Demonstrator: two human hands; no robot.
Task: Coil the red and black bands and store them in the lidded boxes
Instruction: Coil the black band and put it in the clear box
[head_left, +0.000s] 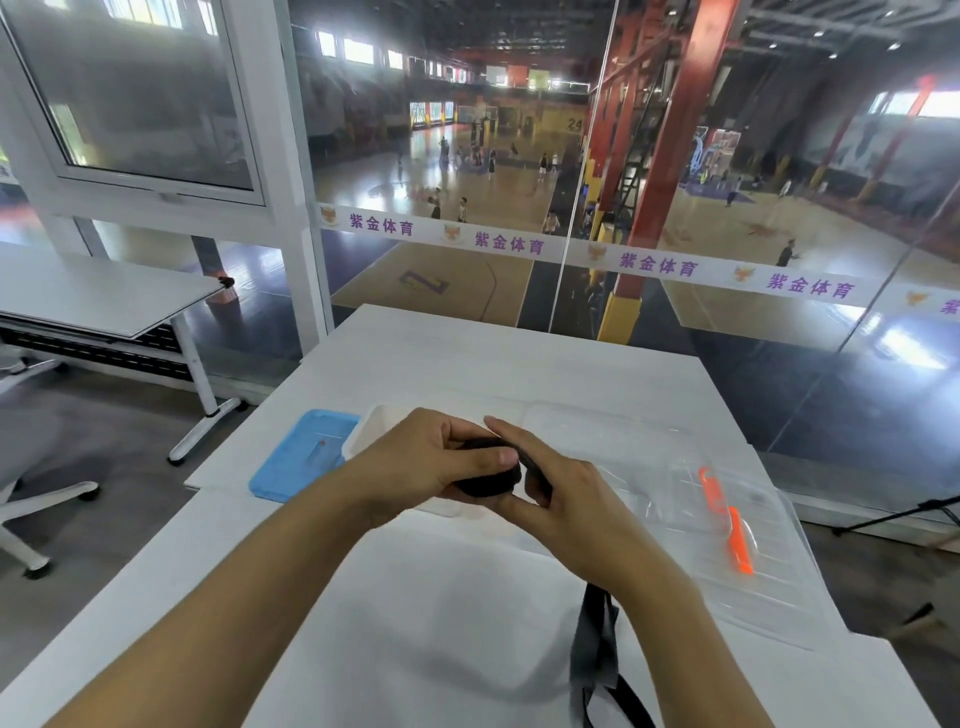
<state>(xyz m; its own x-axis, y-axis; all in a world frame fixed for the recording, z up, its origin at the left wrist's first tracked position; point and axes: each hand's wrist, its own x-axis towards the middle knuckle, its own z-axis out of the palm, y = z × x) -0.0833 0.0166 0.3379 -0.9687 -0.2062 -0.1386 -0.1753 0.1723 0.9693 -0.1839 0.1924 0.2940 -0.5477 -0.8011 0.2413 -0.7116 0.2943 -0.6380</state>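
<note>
1. Nearest the camera, the loose tail of the black band (595, 654) hung down below the right wrist toward the near edge of the white table (467, 358), flat and limp like soft elastic webbing.
2. Above the middle of the table, the left hand (426, 462) gripped the wound black coil (488, 480), thumb pressed across its top.
3. The right hand (561, 493) pinched the strip just beside the coil, fingers curled under it and forefinger laid along its upper edge.
4. The band looked light, pliant and inclined to spring loose, so it probably wants a firm pinch on the coil's flat sides with tension kept on the feeding strip.
5. Behind the hands sat a white box (363, 436), partly hidden, with a blue lid (301, 457) touching its left side near the table's left edge.
6. Toward the right edge lay a clear lid (737, 519) with orange clips (727, 519); no red band could be seen.
7. Beyond the far edge, a strip on the glass wall (727, 182) repeated the purple lettering "紫金体育"; a "24" showed on a distant court wall.
</note>
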